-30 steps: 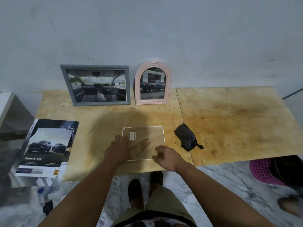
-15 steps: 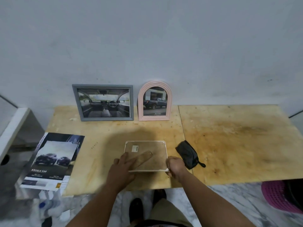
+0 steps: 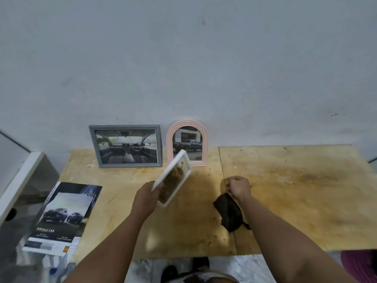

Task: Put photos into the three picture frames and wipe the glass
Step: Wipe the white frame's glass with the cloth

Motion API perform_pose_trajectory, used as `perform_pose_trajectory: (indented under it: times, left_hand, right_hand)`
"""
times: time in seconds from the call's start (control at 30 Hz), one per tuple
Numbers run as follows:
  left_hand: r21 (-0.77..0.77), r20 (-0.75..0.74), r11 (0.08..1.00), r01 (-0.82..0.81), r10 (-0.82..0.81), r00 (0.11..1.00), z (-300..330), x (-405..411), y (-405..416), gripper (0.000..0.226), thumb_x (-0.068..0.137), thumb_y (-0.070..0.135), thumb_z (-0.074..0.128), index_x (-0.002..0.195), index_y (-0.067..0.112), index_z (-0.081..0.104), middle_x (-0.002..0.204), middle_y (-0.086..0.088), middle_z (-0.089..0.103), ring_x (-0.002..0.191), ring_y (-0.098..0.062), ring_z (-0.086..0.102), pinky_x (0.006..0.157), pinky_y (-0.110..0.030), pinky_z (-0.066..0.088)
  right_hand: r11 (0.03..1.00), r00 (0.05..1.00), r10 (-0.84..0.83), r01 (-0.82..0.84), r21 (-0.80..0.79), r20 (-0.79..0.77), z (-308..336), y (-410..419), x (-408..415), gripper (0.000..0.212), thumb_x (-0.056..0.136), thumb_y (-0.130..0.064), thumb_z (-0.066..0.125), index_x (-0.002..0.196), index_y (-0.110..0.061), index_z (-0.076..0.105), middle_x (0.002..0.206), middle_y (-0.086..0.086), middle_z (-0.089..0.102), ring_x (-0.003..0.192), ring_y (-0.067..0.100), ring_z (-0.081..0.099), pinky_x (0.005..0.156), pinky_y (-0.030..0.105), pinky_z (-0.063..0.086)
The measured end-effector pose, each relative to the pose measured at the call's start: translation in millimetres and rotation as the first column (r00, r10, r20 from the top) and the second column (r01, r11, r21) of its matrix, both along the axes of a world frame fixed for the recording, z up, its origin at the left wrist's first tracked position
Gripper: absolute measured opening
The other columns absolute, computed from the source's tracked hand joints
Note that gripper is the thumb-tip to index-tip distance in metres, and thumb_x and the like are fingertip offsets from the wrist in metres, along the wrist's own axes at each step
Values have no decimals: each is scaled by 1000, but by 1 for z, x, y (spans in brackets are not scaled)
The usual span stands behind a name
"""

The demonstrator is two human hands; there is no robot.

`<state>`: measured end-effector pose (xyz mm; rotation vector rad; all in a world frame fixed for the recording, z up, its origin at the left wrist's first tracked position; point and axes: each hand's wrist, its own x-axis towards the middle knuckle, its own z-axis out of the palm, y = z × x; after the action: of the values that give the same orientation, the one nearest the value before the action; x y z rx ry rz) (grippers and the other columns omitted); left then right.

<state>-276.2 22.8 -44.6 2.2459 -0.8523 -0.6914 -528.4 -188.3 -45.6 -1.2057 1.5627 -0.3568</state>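
My left hand [image 3: 145, 199] grips a white-rimmed picture frame [image 3: 174, 178] by its lower edge and holds it tilted above the wooden table [image 3: 285, 190]. My right hand [image 3: 238, 186] pinches the top of a dark cloth [image 3: 229, 214] that lies on the table. A grey frame [image 3: 127, 146] with a car-interior photo and a pink arched frame [image 3: 187, 141] with a pickup photo lean against the wall at the back.
A car brochure [image 3: 61, 217] with a loose car photo on it lies at the table's left front corner. A white cabinet edge [image 3: 18, 180] stands to the left. A pink basket [image 3: 361, 266] sits on the floor at the right.
The white frame lay flat under both hands; my left hand has lifted it off the table and tilted it up. My right hand has moved right onto the dark cloth.
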Motion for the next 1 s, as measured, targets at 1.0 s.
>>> perform_pose_trajectory:
  times: [1.0]
  left_hand:
    - [288, -13, 957, -34, 39, 999, -78, -18, 12, 69, 86, 49, 69, 147, 27, 47, 142, -9, 53, 123, -35, 55, 97, -44, 53]
  right_hand:
    - [837, 926, -243, 50, 546, 288, -40, 6, -42, 33, 96, -19, 54, 122, 2, 60, 97, 20, 69, 76, 32, 63, 39, 30, 50]
